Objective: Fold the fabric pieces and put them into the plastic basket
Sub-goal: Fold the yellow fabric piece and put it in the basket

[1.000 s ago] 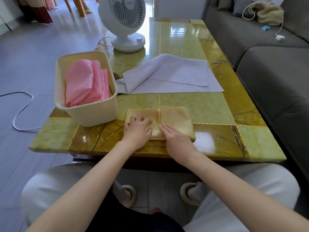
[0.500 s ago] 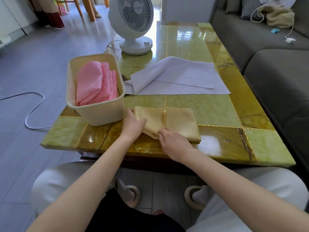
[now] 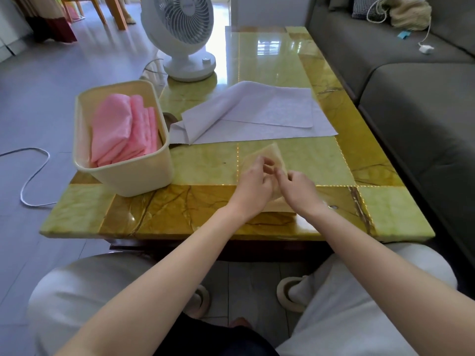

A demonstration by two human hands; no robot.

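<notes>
Grip mattered most as our left hand point(image 3: 253, 185) and right hand point(image 3: 298, 190) both pinched the folded yellow cloth point(image 3: 272, 154), held partly off the table point(image 3: 205, 165) right of the plastic basket point(image 3: 120, 176), so we judged it best to squeeze its layers together and slide it in beside the pink cloths point(image 3: 120, 129).

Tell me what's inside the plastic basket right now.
Folded pink fabric pieces sit in the plastic basket, packed side by side. The near wall hides their lower ends and the basket's floor, so anything beneath them cannot be seen.
</notes>
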